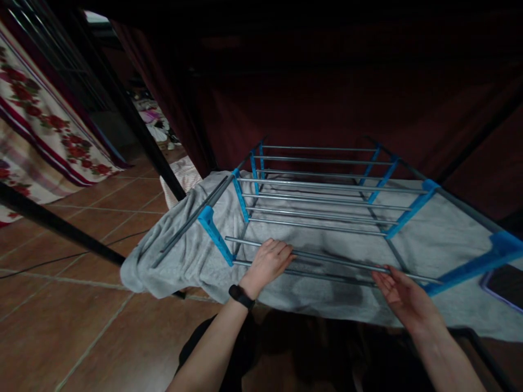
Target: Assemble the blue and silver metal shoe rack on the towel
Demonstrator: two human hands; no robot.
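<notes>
A metal drying rack (pixel 327 188) with grey rods and blue plastic brackets stands in front of me. A grey towel (pixel 180 245) is draped under its rods and spills over the left side. My left hand (pixel 267 261) lies on the nearest rod with its fingers curled over it; a black band sits on that wrist. My right hand (pixel 402 296) is below the same rod farther right, palm up with its fingers spread, fingertips touching the rod.
Terracotta floor tiles (pixel 81 321) spread to the left. A floral patterned cloth (pixel 36 120) hangs at the far left behind a black frame bar (pixel 61 228). Dark red curtains back the rack. A dark phone-like slab (pixel 504 283) lies at the right edge.
</notes>
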